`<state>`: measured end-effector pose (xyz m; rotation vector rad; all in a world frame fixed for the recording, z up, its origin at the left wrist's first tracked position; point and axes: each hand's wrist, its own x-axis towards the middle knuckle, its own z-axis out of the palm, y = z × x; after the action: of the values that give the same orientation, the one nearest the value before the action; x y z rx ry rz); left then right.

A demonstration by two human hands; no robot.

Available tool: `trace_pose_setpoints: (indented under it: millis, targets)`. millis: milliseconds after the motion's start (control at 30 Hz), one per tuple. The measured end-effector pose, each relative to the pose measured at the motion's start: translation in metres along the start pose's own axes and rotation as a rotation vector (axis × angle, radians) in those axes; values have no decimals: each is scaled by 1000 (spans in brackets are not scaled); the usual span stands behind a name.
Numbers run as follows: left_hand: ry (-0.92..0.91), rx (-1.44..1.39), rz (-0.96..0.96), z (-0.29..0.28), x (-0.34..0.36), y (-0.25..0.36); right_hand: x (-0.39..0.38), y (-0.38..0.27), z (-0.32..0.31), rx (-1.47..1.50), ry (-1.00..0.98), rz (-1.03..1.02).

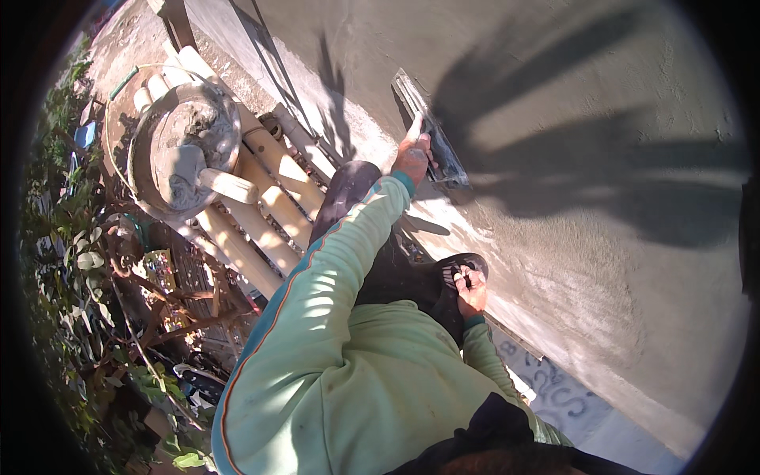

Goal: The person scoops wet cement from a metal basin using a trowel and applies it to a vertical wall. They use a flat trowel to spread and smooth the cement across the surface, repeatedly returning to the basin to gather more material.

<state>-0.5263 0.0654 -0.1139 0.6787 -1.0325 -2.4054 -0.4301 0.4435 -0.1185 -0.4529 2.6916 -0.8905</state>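
My left hand (413, 157) is closed round a long rectangular plastering trowel (450, 164), its index finger stretched along the tool. The trowel lies against the grey plastered wall (554, 229), and broad shadows fall beside it. Lower down, my right hand (473, 293) has its fingers curled in close to a black strapped shoe or sandal (477, 261). What those fingers hold, if anything, is too small to tell. To the left, a bucket (142, 170) of wet mortar (198, 119) stands with a wooden-handled trowel (229, 185) resting in it.
Bamboo poles (273, 202) form a platform under the bucket and beside my legs. The bucket's wire handle has a green grip (124, 82). An upright post (174, 24) rises at the top left. Leafy plants (87, 261) and branches fill the left side.
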Motion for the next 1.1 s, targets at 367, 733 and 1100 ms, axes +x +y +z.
trace_pose_setpoints:
  millis: [367, 733, 1100]
  targets:
    - [58, -17, 34, 37, 5, 40, -3, -6, 1, 17, 38, -26]
    - [41, -80, 29, -5, 24, 47, -8, -5, -5, 29, 14, 59]
    - [-27, -71, 12, 41, -72, -57, -3, -1, -5, -14, 21, 39]
